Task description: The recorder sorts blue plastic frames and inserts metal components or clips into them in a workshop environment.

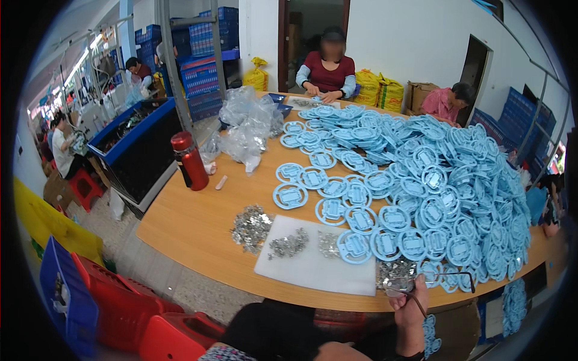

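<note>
The right hand point(411, 305) pinched a pair of thin-framed spectacles point(442, 278) at the wooden tabletop's point(198, 222) near edge, beside the pale blue plastic discs point(433, 186); the left hand was unseen. Work seemingly paused; setting the glasses aside called for care.

left hand point(346, 352) cut off at lower edge, small metal parts point(288, 245) — too tiny to identify

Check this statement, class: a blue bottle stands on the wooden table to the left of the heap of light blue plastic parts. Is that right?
Not quite. The bottle is red with a dark cap, not blue, as the head view shows. The rest holds: it stands on the wooden table, to the left of the heap of light blue plastic parts.
</note>
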